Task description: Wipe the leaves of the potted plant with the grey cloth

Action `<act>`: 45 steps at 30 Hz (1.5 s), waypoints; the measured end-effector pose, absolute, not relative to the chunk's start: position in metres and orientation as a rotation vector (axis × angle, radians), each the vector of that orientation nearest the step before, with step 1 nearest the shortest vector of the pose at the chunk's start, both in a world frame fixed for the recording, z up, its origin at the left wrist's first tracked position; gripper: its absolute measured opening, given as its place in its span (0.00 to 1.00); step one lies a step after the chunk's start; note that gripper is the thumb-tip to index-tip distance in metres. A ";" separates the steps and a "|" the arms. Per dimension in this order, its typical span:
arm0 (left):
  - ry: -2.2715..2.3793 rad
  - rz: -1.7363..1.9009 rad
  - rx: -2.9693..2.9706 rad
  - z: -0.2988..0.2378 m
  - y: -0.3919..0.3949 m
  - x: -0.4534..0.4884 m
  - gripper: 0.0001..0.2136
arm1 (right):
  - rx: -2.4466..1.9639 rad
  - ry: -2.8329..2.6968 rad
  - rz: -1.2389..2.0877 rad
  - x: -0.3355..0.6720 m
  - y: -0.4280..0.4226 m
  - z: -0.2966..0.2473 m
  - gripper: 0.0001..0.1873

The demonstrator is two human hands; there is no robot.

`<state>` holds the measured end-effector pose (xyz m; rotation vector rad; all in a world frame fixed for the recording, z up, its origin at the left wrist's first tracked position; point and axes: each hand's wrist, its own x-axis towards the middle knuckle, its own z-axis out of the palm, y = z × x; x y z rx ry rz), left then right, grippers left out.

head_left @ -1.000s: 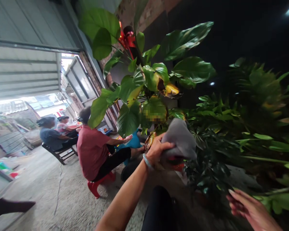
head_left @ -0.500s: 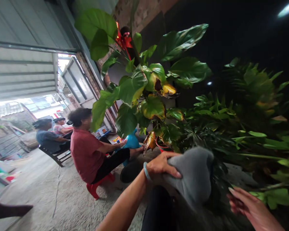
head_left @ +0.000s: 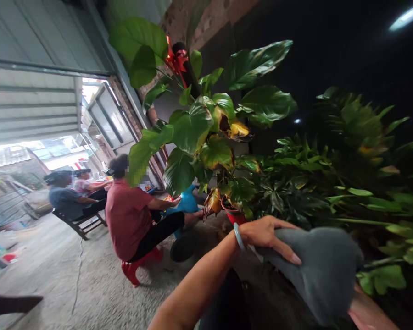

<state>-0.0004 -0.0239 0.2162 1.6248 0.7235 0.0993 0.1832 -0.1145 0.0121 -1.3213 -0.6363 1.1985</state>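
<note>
My left hand (head_left: pixel 270 236), with a pale bangle at the wrist, is closed on a grey cloth (head_left: pixel 316 261). The thumb lies over the near side of the cloth, which bulges out to the right in a rounded bundle. Only the wrist and lower part of my right hand (head_left: pixel 370 307) show at the lower right. Its fingers are hidden behind the cloth, so I cannot tell whether they grip it.
A tall leafy plant (head_left: pixel 192 119) with browned leaves rises ahead, near a red pot (head_left: pixel 233 214). Dense foliage (head_left: pixel 306 160) fills the right. A person in a red shirt (head_left: pixel 127 215) sits on a red stool (head_left: pixel 132 270). Two people sit farther left. A cord (head_left: pixel 78 275) crosses the concrete floor.
My left hand has moved right and slightly down with the grey cloth. My right hand, earlier apart from the cloth with its fingers showing, is now mostly behind it.
</note>
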 end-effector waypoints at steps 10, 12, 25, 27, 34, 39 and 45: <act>0.867 0.392 1.612 0.188 -0.002 0.022 0.29 | -1.281 -0.333 1.355 0.177 -0.110 0.053 0.21; 0.919 0.132 1.751 0.183 -0.006 0.007 0.29 | -1.265 -0.365 1.367 0.179 -0.110 0.041 0.20; 0.854 0.560 1.523 0.201 -0.003 0.011 0.26 | -1.285 -0.305 1.334 0.171 -0.113 0.067 0.18; 0.947 0.227 1.637 0.187 -0.010 -0.001 0.30 | -1.273 -0.341 1.293 0.172 -0.113 0.054 0.18; 0.771 0.346 1.793 0.237 -0.024 -0.035 0.34 | -1.261 -0.409 1.305 0.176 -0.111 0.037 0.16; 0.895 0.899 1.626 0.223 -0.005 -0.031 0.31 | -1.281 -0.283 1.360 0.171 -0.113 0.071 0.20; 1.013 0.259 1.694 0.161 -0.030 -0.054 0.30 | -1.286 -0.335 1.385 0.173 -0.112 0.064 0.21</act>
